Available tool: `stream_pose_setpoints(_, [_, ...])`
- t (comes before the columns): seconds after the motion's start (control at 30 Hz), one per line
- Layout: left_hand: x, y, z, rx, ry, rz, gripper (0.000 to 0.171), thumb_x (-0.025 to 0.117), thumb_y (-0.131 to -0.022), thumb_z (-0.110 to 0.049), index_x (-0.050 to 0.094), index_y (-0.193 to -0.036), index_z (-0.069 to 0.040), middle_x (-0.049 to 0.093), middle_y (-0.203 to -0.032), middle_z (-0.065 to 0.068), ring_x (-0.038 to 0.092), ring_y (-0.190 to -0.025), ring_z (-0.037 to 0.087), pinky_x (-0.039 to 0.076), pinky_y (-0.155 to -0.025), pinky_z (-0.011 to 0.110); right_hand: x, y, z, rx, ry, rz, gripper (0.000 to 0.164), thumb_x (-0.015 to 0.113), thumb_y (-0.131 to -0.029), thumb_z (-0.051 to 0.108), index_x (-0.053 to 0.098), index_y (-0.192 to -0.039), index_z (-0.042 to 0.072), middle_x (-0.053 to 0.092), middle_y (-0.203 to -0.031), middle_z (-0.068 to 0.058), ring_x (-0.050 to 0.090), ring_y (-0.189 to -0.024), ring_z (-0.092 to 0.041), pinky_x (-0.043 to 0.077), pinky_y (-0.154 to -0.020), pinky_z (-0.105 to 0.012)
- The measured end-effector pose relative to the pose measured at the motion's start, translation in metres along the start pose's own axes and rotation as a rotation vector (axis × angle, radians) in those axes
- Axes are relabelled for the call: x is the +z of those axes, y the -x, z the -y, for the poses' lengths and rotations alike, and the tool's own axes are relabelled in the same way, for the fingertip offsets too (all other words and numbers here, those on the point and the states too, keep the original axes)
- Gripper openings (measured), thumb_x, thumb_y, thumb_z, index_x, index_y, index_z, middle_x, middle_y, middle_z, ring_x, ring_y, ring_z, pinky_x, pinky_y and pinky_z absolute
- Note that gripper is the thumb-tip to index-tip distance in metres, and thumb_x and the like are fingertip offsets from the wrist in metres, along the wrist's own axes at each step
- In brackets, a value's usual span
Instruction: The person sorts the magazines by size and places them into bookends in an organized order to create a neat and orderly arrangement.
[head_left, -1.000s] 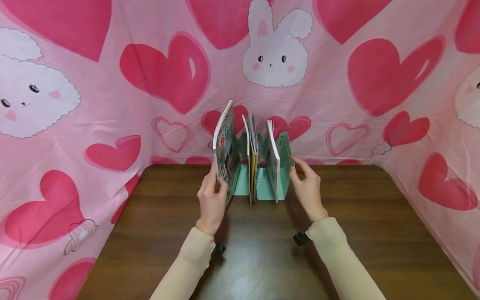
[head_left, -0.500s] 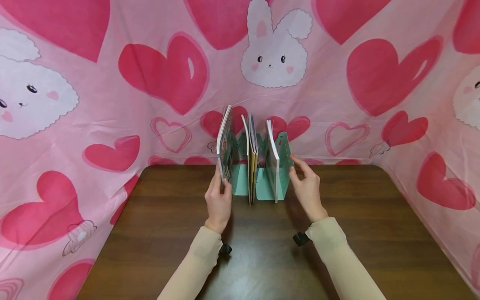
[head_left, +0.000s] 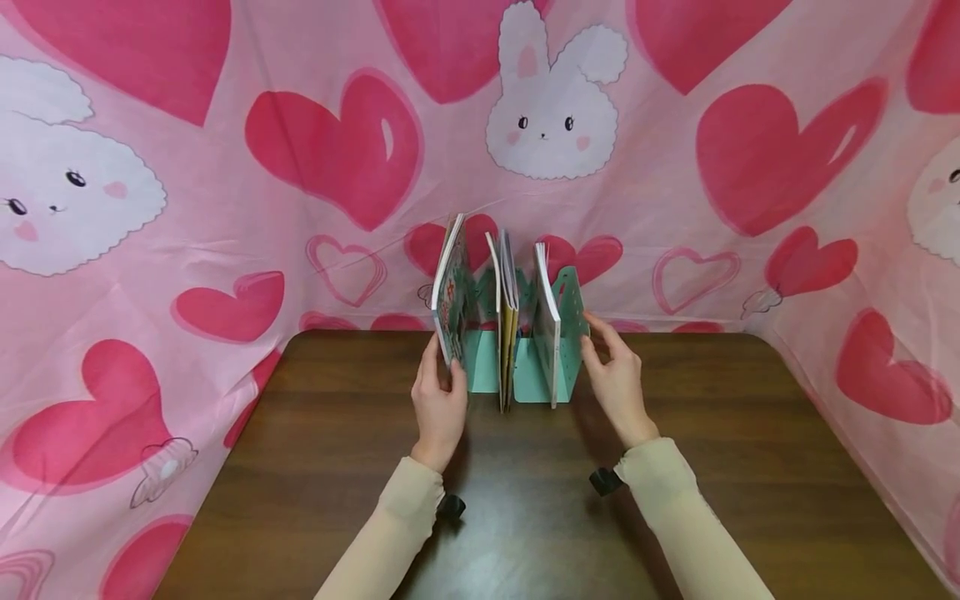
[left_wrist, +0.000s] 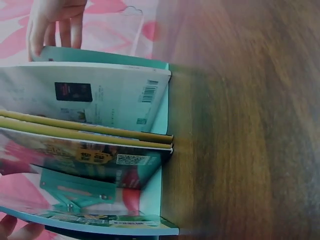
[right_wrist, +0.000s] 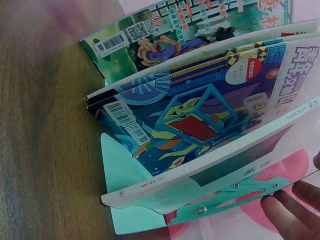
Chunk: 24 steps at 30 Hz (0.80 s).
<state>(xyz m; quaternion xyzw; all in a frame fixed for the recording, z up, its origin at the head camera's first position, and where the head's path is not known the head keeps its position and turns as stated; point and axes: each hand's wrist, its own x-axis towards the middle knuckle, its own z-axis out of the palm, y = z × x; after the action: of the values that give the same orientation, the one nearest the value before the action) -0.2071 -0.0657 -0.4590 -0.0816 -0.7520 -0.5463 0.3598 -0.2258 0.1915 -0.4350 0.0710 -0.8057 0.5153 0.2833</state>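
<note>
A mint-green expandable bookend (head_left: 531, 379) stands at the back of the table with thin magazines upright in it. At its left end my left hand (head_left: 438, 412) grips the lower front of a colourful magazine (head_left: 452, 304), thumb on the inner face and fingers outside. This magazine leans slightly left. My right hand (head_left: 617, 383) holds the edge of the bookend's right end plate (head_left: 572, 321) between thumb and fingers. Several magazines (right_wrist: 195, 110) stand close together in the middle. A white magazine (left_wrist: 110, 92) leans near the right plate. The left end plate is mostly hidden.
The brown wooden table (head_left: 525, 517) reaches back to a pink cloth (head_left: 450, 125) printed with hearts and rabbits, which also hangs along both sides. Gaps separate the middle magazines from those on either side.
My left hand has moved right with the left magazine, which has come lower and closer to the middle ones. My right hand has stayed at the end plate.
</note>
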Motion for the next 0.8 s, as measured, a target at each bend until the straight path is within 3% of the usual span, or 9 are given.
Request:
stream_pose_setpoints(0.07, [0.0, -0.001, -0.001, -0.008, -0.014, 0.005, 0.05, 0.063, -0.098, 0.0, 0.054, -0.147, -0.001, 0.062, -0.141, 0.018, 0.065, -0.12, 0.031, 0.06, -0.087, 0.054, -0.001, -0.001, -0.001, -0.008, 0.022, 0.015, 0.04, 0.066, -0.1, 0.004, 0.066, -0.14, 0.008, 0.069, -0.132, -0.019, 0.071, -0.105, -0.035, 0.054, -0.083, -0.012])
stream_pose_setpoints(0.13, [-0.002, -0.002, -0.001, -0.016, -0.015, 0.02, 0.049, 0.064, -0.098, -0.001, 0.055, -0.146, 0.0, 0.063, -0.139, 0.019, 0.064, -0.118, 0.032, 0.06, -0.086, 0.055, -0.002, -0.001, -0.002, -0.021, 0.049, 0.033, 0.042, 0.066, -0.101, 0.004, 0.064, -0.142, 0.008, 0.068, -0.134, -0.019, 0.071, -0.107, -0.035, 0.059, -0.087, -0.026])
stream_pose_setpoints(0.23, [-0.007, -0.001, -0.003, -0.035, -0.001, 0.063, 0.051, 0.065, -0.098, -0.003, 0.054, -0.148, -0.003, 0.062, -0.139, 0.018, 0.062, -0.119, 0.032, 0.06, -0.085, 0.055, -0.004, 0.003, -0.003, -0.036, 0.075, 0.059, 0.047, 0.065, -0.101, 0.005, 0.059, -0.148, 0.007, 0.067, -0.135, -0.02, 0.07, -0.111, -0.035, 0.057, -0.095, -0.045])
stream_pose_setpoints(0.27, [-0.01, 0.0, -0.003, -0.039, 0.003, 0.079, 0.052, 0.065, -0.099, -0.004, 0.053, -0.149, -0.004, 0.061, -0.14, 0.017, 0.062, -0.121, 0.032, 0.059, -0.087, 0.056, -0.005, 0.006, -0.003, -0.032, 0.08, 0.065, 0.049, 0.065, -0.101, 0.005, 0.056, -0.149, 0.007, 0.067, -0.135, -0.02, 0.07, -0.112, -0.035, 0.057, -0.097, -0.044])
stream_pose_setpoints(0.37, [-0.023, 0.005, -0.004, -0.049, -0.003, 0.138, 0.051, 0.065, -0.1, -0.006, 0.052, -0.149, -0.004, 0.06, -0.141, 0.015, 0.059, -0.127, 0.034, 0.054, -0.1, 0.057, -0.012, 0.02, -0.004, -0.011, 0.088, 0.064, 0.05, 0.063, -0.102, 0.006, 0.052, -0.151, 0.005, 0.067, -0.133, -0.021, 0.068, -0.115, -0.035, 0.054, -0.097, -0.021])
stream_pose_setpoints(0.47, [-0.04, 0.011, -0.005, -0.04, -0.078, 0.191, 0.047, 0.065, -0.101, -0.007, 0.055, -0.146, -0.002, 0.062, -0.14, 0.016, 0.06, -0.129, 0.035, 0.049, -0.106, 0.059, -0.022, 0.034, -0.005, -0.004, 0.126, 0.05, 0.045, 0.062, -0.103, 0.008, 0.056, -0.147, 0.003, 0.068, -0.132, -0.02, 0.067, -0.114, -0.033, 0.042, -0.092, -0.004])
stream_pose_setpoints(0.7, [-0.081, 0.02, 0.009, 0.018, -0.313, 0.336, 0.043, 0.065, -0.1, -0.005, 0.06, -0.143, -0.002, 0.064, -0.138, 0.018, 0.062, -0.126, 0.038, 0.052, -0.102, 0.059, -0.052, 0.063, -0.007, -0.07, 0.261, 0.013, 0.033, 0.061, -0.102, 0.003, 0.069, -0.133, 0.003, 0.072, -0.12, -0.014, 0.066, -0.099, -0.023, 0.041, -0.086, -0.005])
stream_pose_setpoints(0.8, [-0.096, 0.023, 0.018, 0.082, -0.414, 0.403, 0.047, 0.067, -0.099, -0.005, 0.059, -0.144, 0.0, 0.062, -0.142, 0.02, 0.059, -0.129, 0.041, 0.049, -0.105, 0.061, -0.06, 0.074, -0.009, -0.102, 0.287, 0.036, 0.034, 0.064, -0.099, 0.001, 0.069, -0.132, 0.002, 0.071, -0.125, -0.015, 0.066, -0.106, -0.027, 0.039, -0.091, -0.003])
